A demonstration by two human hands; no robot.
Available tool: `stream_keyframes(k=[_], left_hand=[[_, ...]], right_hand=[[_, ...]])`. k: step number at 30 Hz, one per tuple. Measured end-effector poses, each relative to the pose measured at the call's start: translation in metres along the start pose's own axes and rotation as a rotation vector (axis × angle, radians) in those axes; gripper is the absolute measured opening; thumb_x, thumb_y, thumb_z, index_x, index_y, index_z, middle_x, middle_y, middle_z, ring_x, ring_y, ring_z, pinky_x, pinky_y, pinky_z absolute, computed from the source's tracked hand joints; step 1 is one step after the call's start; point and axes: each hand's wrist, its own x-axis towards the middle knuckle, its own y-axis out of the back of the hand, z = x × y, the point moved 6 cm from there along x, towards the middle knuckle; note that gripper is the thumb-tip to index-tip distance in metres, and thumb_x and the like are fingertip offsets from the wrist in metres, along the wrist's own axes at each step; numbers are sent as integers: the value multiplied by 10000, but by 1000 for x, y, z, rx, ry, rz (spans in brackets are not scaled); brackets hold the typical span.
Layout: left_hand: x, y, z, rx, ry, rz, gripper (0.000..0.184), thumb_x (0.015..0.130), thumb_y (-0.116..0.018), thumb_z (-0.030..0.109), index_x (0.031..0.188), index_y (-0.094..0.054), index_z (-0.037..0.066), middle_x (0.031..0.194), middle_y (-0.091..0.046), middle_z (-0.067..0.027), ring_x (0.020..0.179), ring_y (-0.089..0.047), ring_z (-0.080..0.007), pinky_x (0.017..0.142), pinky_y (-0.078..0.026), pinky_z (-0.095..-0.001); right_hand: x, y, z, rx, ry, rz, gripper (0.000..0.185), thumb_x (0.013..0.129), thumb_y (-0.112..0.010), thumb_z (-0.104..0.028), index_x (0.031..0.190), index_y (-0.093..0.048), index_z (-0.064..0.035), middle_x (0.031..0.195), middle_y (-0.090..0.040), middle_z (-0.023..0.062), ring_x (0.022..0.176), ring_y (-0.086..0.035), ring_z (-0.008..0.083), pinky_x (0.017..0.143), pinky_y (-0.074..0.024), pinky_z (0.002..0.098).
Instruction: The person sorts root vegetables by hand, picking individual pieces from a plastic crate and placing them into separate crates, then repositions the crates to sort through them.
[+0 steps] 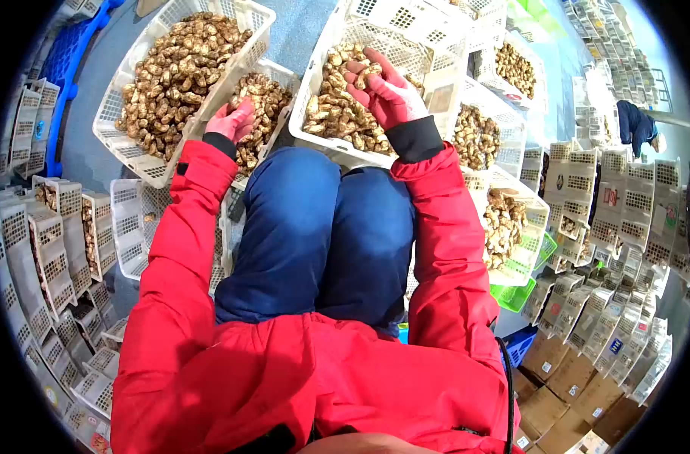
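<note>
Over a narrow white crate (pixel 284 73) of small brown-and-cream mottled lumps, mushroom-like in shape, is my left hand (pixel 235 121). Its fingers are loosely bent and apart, with nothing visible in them. My right hand (pixel 390 94) is palm up above a large white crate (pixel 303 125), fingers curled round a mottled lump (pixel 368 73). More mottled lumps (pixel 345 113) lie in that crate's near left part, below the hand. Whether the right hand holds more than one piece is hard to tell.
A heaped white crate (pixel 107 113) stands at the upper left. To the right are more filled crates (pixel 523 163). Stacked crates (pixel 54 257) line both sides, with cardboard boxes (pixel 561 382) lower right and a blue plastic pallet (pixel 57 98) on the left. Another person (pixel 636 125) is far right.
</note>
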Motion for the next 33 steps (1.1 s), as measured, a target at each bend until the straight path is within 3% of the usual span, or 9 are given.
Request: stream_keyframes(k=[8, 12, 15, 16, 18, 20, 23, 26, 33], left_hand=[[13, 43, -19, -40, 14, 35, 267, 776, -629, 51, 1021, -537, 102, 895, -654, -49, 600, -609, -111, 441, -469, -215], [21, 63, -36, 118, 54, 182, 395, 738, -683, 105, 1090, -513, 52, 953, -628, -103, 689, -623, -150, 559, -493, -262], [47, 73, -33, 587, -157, 180, 551, 727, -691, 129, 1192, -442, -30, 1013, -599, -152, 801, -618, -204, 685, -500, -296], [49, 73, -18, 843, -431, 245, 677, 718, -705, 154, 1242, -362, -100, 1091, -555, -179, 893, -582, -220, 762, -480, -288], [-2, 10, 33, 233, -439, -72, 717, 750, -701, 208, 1301, -311, -34, 1190, -485, -157, 1082, -481, -203, 894, -404, -320], [-63, -48, 75, -18, -333, -367, 722, 825, -581, 409, 1366, -224, 93, 1363, -315, -119, 1216, -363, -269, 943, -383, -414], [-118, -120, 107, -262, -424, -603, 830, 800, -409, 638, 1386, -155, 109, 1435, -152, -117, 1286, -240, -301, 981, -310, -502], [-137, -145, 114, -396, -395, -575, 820, 801, -388, 642, 1393, -152, 126, 1453, -112, -85, 1307, -190, -290, 980, -280, -533], [-133, -150, 108, -560, -427, -501, 738, 834, -363, 596, 1388, -192, 138, 1456, -133, -53, 1311, -183, -289, 1003, -252, -474]], right_hand=[[-15, -45, -16, -65, 33, 8, 558, 825, -566, -80, 1293, -295, 56, 1075, -535, 205, 935, -575, 267, 822, -494, 333], [-15, -47, -9, -18, 56, 57, 584, 836, -558, -80, 1319, -253, 41, 1101, -519, 209, 965, -557, 262, 835, -479, 339], [-12, -51, -6, -56, 89, 120, 601, 827, -554, -46, 1327, -230, 38, 1111, -511, 198, 984, -542, 247, 838, -472, 327], [-10, -53, -5, -82, 103, 133, 600, 825, -551, -38, 1325, -230, 39, 1114, -510, 195, 986, -541, 242, 836, -473, 324], [-6, -60, -1, -126, 136, 142, 566, 808, -556, -19, 1298, -281, 49, 1064, -543, 172, 944, -563, 221, 817, -482, 315], [-1, -72, 0, -181, 127, 178, 541, 795, -584, -37, 1265, -332, 56, 975, -573, 146, 881, -583, 207, 813, -487, 314], [8, -78, 7, -246, 151, 233, 491, 765, -640, -77, 1191, -436, 58, 841, -612, 100, 746, -594, 151, 714, -484, 264], [7, -80, 14, -310, 178, 280, 464, 753, -652, -84, 1163, -477, 46, 809, -609, 75, 700, -563, 103, 598, -435, 216], [3, -93, 22, -348, 121, 222, 408, 763, -631, -51, 1138, -501, 42, 801, -610, 58, 689, -559, 85, 599, -441, 202]])
